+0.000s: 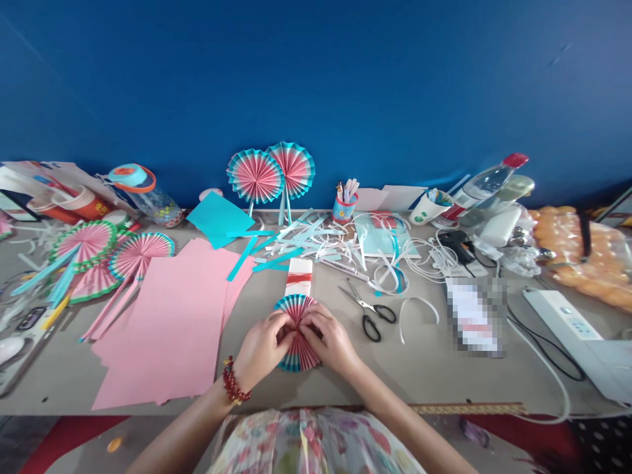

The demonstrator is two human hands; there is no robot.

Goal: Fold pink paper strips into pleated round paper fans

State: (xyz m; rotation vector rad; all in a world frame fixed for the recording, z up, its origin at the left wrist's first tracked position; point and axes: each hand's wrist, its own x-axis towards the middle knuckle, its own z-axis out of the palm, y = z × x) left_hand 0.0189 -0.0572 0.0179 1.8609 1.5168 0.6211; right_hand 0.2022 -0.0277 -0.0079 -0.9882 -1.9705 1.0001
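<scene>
A round pleated paper fan (297, 309), pink with a teal rim, lies on the grey table (419, 375) right in front of me. My left hand (261, 349) presses its left half, fingers pinched at the fan's centre. My right hand (332, 341) covers the right half, fingers also pinched at the centre. A beaded red bracelet (233, 383) circles my left wrist. Just beyond the fan lies a white folded paper stack (299, 276) tied with red thread.
Pink paper sheets (168, 329) spread at my left, finished fans (99, 257) beyond them. Two fans on sticks (271, 174) lean on the blue wall. Scissors (368, 309), paper strips (306, 240), a pen cup (344, 204), a bottle (486, 184), cables and a power strip (567, 319) lie at the right.
</scene>
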